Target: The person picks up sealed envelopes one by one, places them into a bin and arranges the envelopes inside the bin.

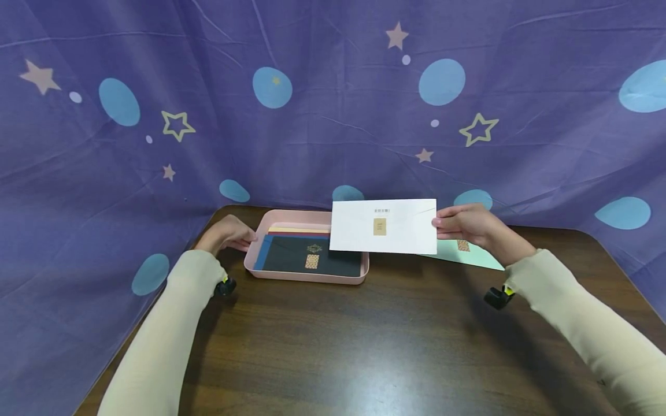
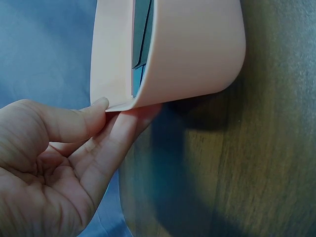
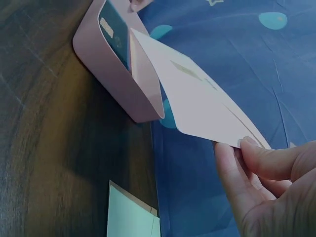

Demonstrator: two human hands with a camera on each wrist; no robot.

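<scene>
My right hand (image 1: pixel 465 224) pinches a white envelope (image 1: pixel 354 225) by its right end, thumb on top and fingers beneath. The envelope bears a small gold label and hangs over the right part of a pink tray (image 1: pixel 307 278). On the tray's left side my left hand (image 1: pixel 234 232) pinches the rim between thumb and fingers, as the left wrist view shows. Inside the tray lies a stack of envelopes: a black one (image 1: pixel 286 254) on top, with blue, red and cream edges showing behind it. The white envelope covers the tray's far right corner in the head view.
A mint green envelope (image 1: pixel 468 254) lies on the brown wooden table (image 1: pixel 312 346) to the right, partly hidden under my right hand and the white envelope. A purple curtain (image 1: pixel 322 138) with stars and blue spots hangs along the table's back edge.
</scene>
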